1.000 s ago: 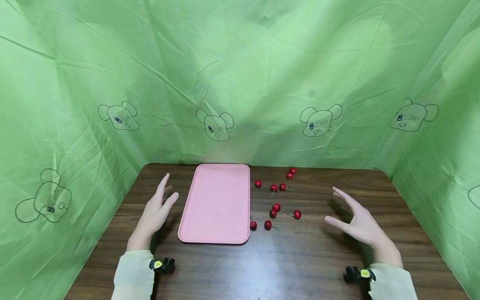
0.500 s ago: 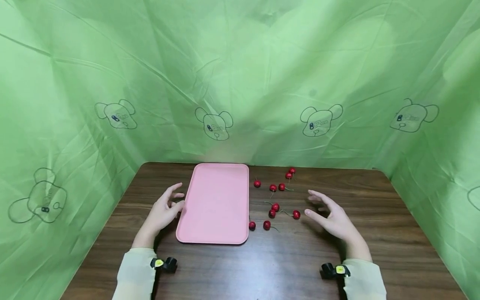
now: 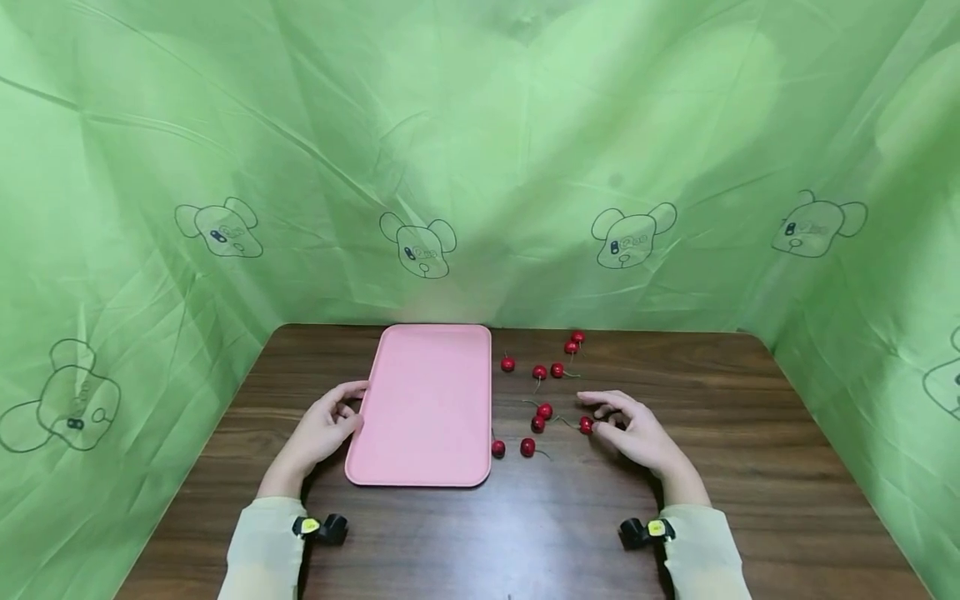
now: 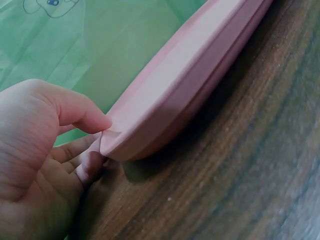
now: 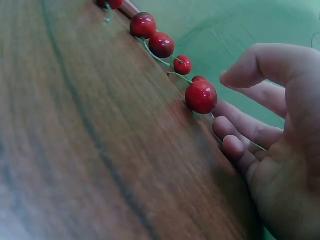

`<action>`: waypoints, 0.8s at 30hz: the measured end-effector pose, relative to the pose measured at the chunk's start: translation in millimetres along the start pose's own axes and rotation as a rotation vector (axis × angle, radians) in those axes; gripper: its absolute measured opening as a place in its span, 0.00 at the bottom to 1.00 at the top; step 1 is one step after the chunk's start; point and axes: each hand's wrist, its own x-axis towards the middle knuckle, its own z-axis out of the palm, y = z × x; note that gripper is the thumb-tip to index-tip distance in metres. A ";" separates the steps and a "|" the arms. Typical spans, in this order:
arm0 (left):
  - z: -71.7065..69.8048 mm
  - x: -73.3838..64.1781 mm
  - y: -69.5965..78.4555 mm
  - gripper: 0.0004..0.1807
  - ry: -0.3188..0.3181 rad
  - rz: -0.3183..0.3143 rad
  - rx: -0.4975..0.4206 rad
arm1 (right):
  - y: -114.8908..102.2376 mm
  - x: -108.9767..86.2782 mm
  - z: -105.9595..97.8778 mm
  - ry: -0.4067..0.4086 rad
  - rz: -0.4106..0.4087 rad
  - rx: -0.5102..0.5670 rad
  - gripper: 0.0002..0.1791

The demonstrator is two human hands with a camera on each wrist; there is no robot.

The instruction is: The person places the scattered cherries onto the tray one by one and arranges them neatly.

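Observation:
A pink rectangular tray (image 3: 423, 408) lies flat on the left half of the table. My left hand (image 3: 324, 429) holds its left edge, with the thumb on the rim (image 4: 117, 134) and the fingers at the side and below. Around the rightmost cherry (image 3: 586, 426), a red one with a green stem, my right hand (image 3: 637, 433) reaches with fingers and thumb spread. In the right wrist view a gap shows between the thumb and that cherry (image 5: 201, 97). Whether a fingertip touches it, I cannot tell.
Several more cherries are scattered right of the tray, including one cherry (image 3: 498, 449) close against its right edge and another cherry (image 3: 577, 337) near the back. The dark wooden table (image 3: 570, 533) ends at a green curtain (image 3: 525, 167) printed with bear outlines.
My left hand has moved right to the tray and taken hold of its edge. My right hand has come left to the rightmost cherry, its fingers bending a little.

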 end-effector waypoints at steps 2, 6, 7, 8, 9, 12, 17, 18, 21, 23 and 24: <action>0.5 0.5 -0.4 0.32 -0.004 -0.001 0.004 | 4.3 -0.7 0.0 0.001 -0.008 0.006 0.26; 0.4 0.3 -0.8 0.31 -0.004 -0.019 0.023 | 12.4 -0.6 0.1 -0.006 -0.038 -0.024 0.26; 0.3 0.2 -0.7 0.30 -0.003 -0.022 0.025 | 14.2 -0.4 0.3 -0.008 -0.051 -0.031 0.26; 0.3 0.2 -0.9 0.30 -0.002 -0.025 0.028 | 15.8 -0.2 0.5 -0.010 -0.059 -0.039 0.27; 0.4 0.5 -0.9 0.30 -0.006 -0.026 0.029 | 17.2 -0.2 0.6 -0.010 -0.065 -0.046 0.27; 0.4 1.2 -1.8 0.29 -0.005 -0.026 0.037 | 18.1 1.3 1.7 -0.011 -0.078 -0.051 0.27; 2.7 2.6 1.1 0.29 0.000 -0.046 0.044 | 15.0 0.9 2.2 -0.017 -0.072 -0.055 0.26; 3.4 2.4 1.7 0.29 -0.002 -0.050 0.037 | 14.0 0.6 2.2 -0.017 -0.074 -0.057 0.26; 4.9 1.5 2.5 0.30 -0.007 -0.055 0.012 | 10.8 -0.3 2.7 -0.015 -0.086 -0.061 0.26; 5.6 1.3 2.1 0.30 -0.008 -0.048 0.002 | 10.0 -0.3 3.1 -0.013 -0.094 -0.063 0.25; 5.8 1.2 2.1 0.31 -0.009 -0.046 0.005 | 9.8 -0.3 3.1 -0.013 -0.095 -0.064 0.25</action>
